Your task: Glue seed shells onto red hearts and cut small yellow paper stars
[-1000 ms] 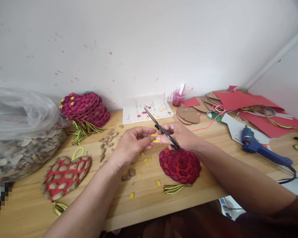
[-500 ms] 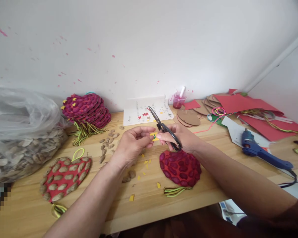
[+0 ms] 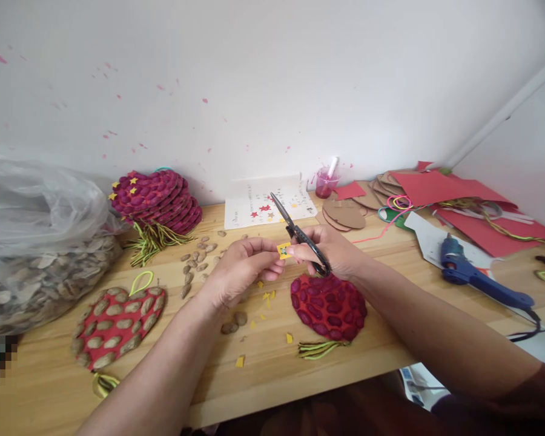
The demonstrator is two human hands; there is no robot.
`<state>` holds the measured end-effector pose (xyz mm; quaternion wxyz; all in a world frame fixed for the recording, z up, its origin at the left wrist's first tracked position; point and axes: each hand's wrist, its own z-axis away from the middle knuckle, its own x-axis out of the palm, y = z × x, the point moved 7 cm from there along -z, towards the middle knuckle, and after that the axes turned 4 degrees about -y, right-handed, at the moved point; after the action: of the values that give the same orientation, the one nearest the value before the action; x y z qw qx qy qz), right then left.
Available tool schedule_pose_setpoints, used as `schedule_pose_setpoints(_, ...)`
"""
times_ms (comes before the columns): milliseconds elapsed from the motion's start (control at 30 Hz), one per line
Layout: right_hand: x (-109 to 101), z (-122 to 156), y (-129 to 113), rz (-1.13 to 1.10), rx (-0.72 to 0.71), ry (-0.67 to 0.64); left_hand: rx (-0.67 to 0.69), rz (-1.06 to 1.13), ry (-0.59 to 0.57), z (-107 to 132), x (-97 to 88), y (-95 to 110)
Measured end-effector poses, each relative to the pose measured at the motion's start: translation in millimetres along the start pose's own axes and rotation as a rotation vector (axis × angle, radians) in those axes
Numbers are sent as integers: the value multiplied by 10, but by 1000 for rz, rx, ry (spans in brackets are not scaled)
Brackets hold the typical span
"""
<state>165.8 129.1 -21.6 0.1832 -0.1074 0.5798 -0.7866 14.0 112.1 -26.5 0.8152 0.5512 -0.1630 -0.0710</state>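
Note:
My left hand pinches the left edge of a small yellow paper piece with a dark green mark drawn on it. The thumb and finger of my right hand touch the paper's right edge. That same hand keeps hold of black-handled scissors, their blades together and pointing up and away to the left. Below my right hand lies a heart covered in magenta-painted peanut shells, with a yellow-green tassel. Yellow paper scraps are scattered on the table between my forearms.
At left are a bag of peanut shells, a red heart with plain shells and a stack of painted hearts. Behind my hands lies a paper with stars. A blue glue gun and cardboard pieces are at right.
The yellow paper has turned, so more of its face and green mark shows between my hands. My left fingers have shifted off it slightly. The scissors stay in my right hand.

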Motion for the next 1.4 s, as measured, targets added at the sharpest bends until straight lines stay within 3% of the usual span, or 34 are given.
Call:
schedule_pose_setpoints(800, 7, 27, -46, 53, 8, 8, 54, -45, -2, -15, 17, 25)
schedule_pose_setpoints(1400, -1, 9, -20, 71, 1, -11, 3, -28, -26, 2, 23, 5)
